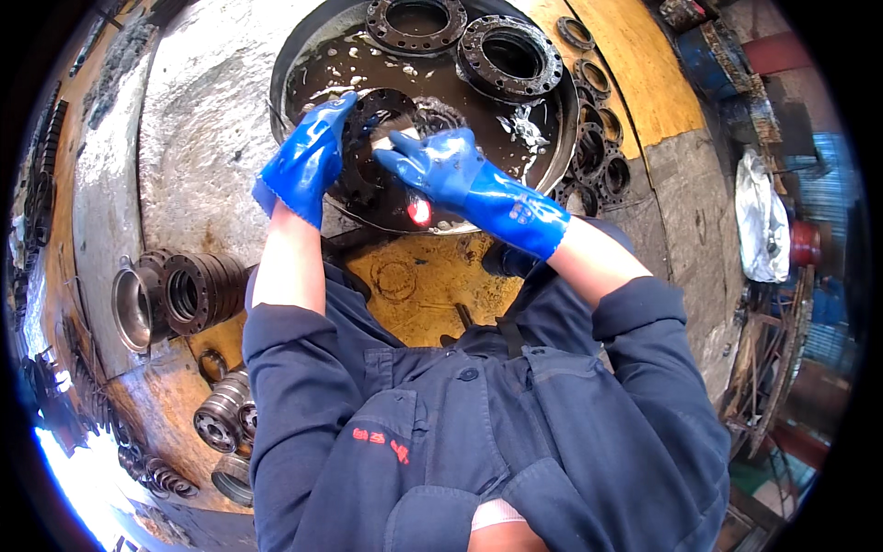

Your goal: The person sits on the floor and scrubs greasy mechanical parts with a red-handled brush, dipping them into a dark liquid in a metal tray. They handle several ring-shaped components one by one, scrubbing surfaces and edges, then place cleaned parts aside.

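Both my hands wear long blue rubber gloves. My left hand (pixel 311 156) is closed on the left edge of a dark metal flange ring (pixel 361 179), which leans in a round pan (pixel 280 87) of murky brown liquid. Over the ring's opening, my right hand (pixel 437 167) is closed on a tool with a whitish part (pixel 397 139) by the fingertips. A red-and-white end (pixel 419 211) shows below that hand; it looks like part of the same tool, perhaps a brush. The glove hides its middle. Two more dark flanges (pixel 510 59) (pixel 416 24) sit at the pan's far side.
Several smaller dark rings (pixel 589 147) line the pan's right side. Stacked flanges (pixel 198 293) and a metal cup-shaped part (pixel 138 304) stand at the left, with ridged cylinders (pixel 221 412) nearer. A white plastic bag (pixel 762 216) hangs at the far right.
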`<state>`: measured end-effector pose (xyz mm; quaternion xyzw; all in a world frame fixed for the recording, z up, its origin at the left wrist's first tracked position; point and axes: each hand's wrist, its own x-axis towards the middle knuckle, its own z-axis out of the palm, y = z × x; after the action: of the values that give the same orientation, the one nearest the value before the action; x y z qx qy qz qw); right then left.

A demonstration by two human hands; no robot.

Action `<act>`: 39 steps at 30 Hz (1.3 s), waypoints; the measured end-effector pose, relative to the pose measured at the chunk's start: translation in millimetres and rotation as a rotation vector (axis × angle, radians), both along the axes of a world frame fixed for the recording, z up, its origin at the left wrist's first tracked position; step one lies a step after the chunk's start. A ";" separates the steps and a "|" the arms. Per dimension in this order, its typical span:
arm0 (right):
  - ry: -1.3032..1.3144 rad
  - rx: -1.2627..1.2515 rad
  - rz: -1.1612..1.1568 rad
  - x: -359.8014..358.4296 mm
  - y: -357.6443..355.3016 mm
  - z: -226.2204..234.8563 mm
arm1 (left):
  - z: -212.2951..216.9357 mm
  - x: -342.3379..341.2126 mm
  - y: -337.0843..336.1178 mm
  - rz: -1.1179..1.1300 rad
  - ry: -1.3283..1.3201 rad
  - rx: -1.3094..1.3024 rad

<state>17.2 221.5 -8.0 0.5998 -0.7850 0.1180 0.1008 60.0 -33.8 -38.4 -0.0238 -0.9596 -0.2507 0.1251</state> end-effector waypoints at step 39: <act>-1.332 -1.000 -0.697 -34.8 -39.0 15.0 | -51.8 -56.1 -20.7 0.450 -0.539 1.607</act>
<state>-17.6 182.5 7.0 0.0215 -0.6750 0.7312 -0.0956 4.0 -54.5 -90.1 0.3213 -0.4715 -0.8173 -0.0807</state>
